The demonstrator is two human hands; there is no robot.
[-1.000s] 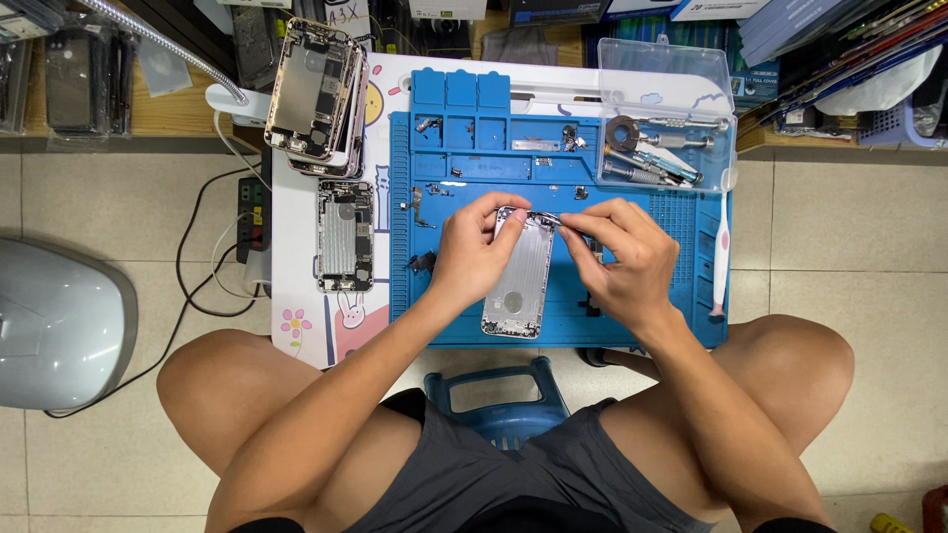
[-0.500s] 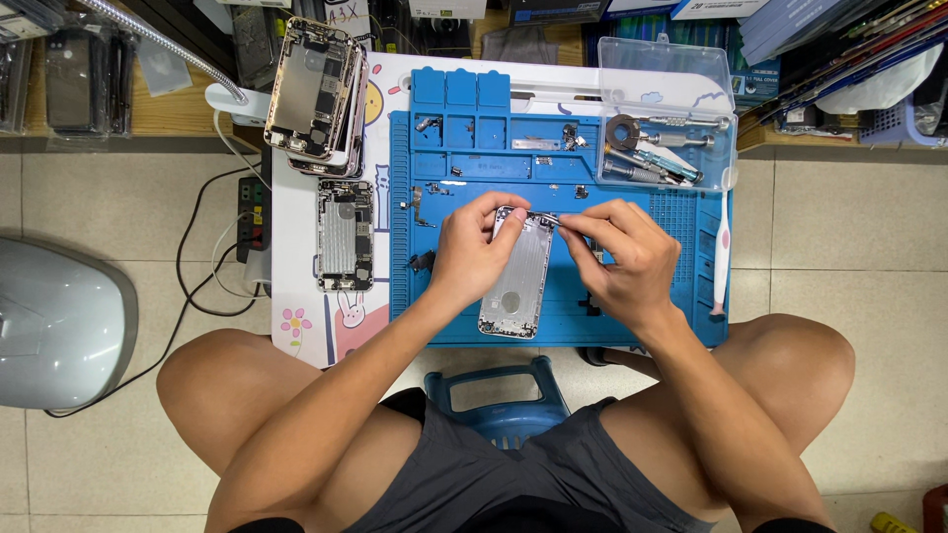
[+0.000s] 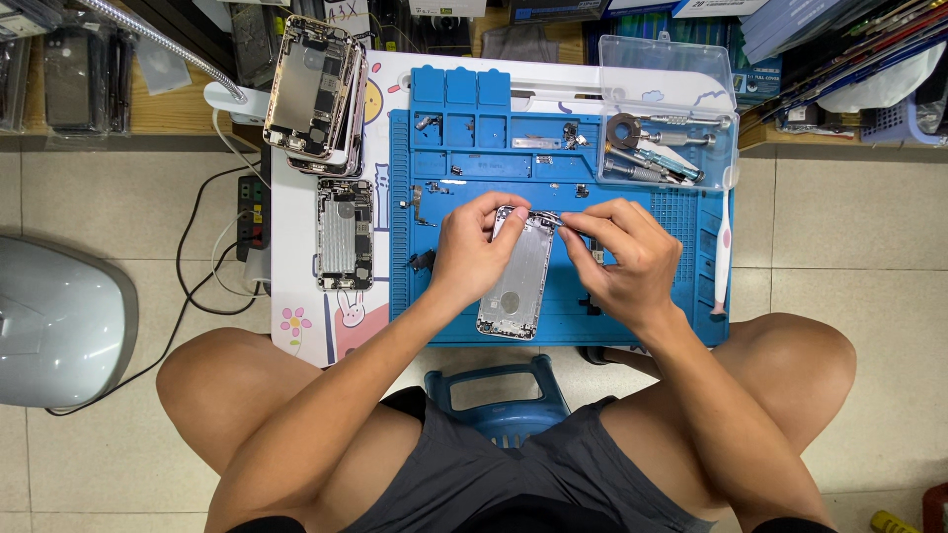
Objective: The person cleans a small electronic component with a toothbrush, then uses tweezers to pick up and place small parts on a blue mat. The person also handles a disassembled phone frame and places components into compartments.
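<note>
A silver phone back housing (image 3: 517, 286) lies on the blue repair mat (image 3: 434, 306), tilted slightly. My left hand (image 3: 474, 249) rests on its left edge, fingertips pinching at the housing's top end. My right hand (image 3: 620, 259) comes in from the right and holds a thin metal tool (image 3: 549, 219), tweezers by the look of it, with its tip at the housing's top edge. What the tip touches is too small to tell.
A gutted phone (image 3: 345, 233) lies left of the mat, with a stack of opened phones (image 3: 314, 89) above it. A clear box of tools (image 3: 668, 128) sits at the mat's top right. Small screws and parts (image 3: 433, 188) dot the mat. A white toothbrush (image 3: 723, 259) lies along the right edge.
Both hands stay at the top of the housing with only small finger shifts. The housing has not moved.
</note>
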